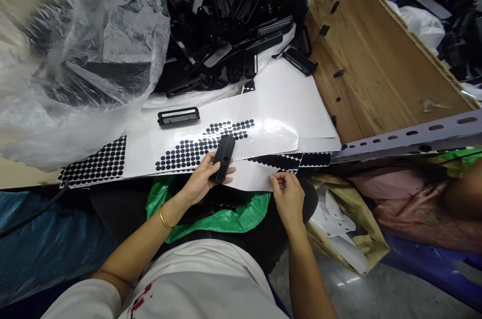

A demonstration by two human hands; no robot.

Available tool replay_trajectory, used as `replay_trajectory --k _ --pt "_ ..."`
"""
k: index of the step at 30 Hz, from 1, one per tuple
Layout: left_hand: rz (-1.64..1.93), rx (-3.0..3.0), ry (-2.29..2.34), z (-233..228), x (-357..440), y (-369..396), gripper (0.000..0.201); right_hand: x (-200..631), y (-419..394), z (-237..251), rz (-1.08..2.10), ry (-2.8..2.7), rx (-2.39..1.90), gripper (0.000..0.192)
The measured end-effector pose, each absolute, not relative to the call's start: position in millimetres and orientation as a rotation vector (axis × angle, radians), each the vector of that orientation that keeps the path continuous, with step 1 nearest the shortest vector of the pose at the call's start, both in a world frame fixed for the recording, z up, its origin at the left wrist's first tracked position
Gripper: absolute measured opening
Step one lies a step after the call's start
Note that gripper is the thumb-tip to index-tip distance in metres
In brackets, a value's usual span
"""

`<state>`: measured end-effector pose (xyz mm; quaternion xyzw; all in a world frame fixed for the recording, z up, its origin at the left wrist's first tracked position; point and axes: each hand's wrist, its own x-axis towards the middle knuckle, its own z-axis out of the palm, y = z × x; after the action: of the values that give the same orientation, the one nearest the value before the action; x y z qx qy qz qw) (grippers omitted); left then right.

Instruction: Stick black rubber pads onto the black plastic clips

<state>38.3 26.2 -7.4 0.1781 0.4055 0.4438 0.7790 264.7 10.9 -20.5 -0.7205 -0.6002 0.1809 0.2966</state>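
Centrally, the left hand (pixel 199 181) clasped a ribbed black plastic bar (pixel 223 158) in its grip, above a glossy white sheet of black round stickers (pixel 196 148). At four o'clock, the right hand (pixel 288 193) pinched a sticker-sheet edge (pixel 276 174).

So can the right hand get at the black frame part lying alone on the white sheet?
Probably yes: the frame part lies bare on the white sheet, nothing covering it, though the right hand must cross over the left hand.
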Motion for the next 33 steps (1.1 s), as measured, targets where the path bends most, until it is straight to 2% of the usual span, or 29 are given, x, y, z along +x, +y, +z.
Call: replay_trajectory --k 4,11,14,18,21,24,33 --pt "0.955 0.392 0.836 -11.2 36.7 26.0 0.032 264.8 11.0 -21.0 0.334 -1.485 -1.968 0.021" --pt "0.961 0.371 0.833 -12.4 36.4 27.1 0.033 270.9 16.2 -8.2 0.414 -1.512 -1.929 0.016" --pt "0.948 0.35 0.82 -9.5 36.3 26.6 0.033 259.9 12.1 5.1 0.646 -1.485 -1.848 0.016" --pt "0.886 0.335 0.78 -3.2 36.6 23.4 0.042 223.9 10.2 13.8 1.241 -1.227 -1.574 0.023" --pt "0.877 0.351 0.767 0.1 36.3 20.6 0.044 197.0 14.9 11.9 1.54 -1.045 -1.423 0.028" --pt "0.891 0.355 0.774 0.9 34.3 18.6 0.041 182.3 20.3 9.5 1.61 -1.027 -1.378 0.027" --pt "0.885 0.335 0.793 1.6 31.1 16.0 0.039 177.2 25.3 10.9 1.551 -1.189 -1.414 0.021"
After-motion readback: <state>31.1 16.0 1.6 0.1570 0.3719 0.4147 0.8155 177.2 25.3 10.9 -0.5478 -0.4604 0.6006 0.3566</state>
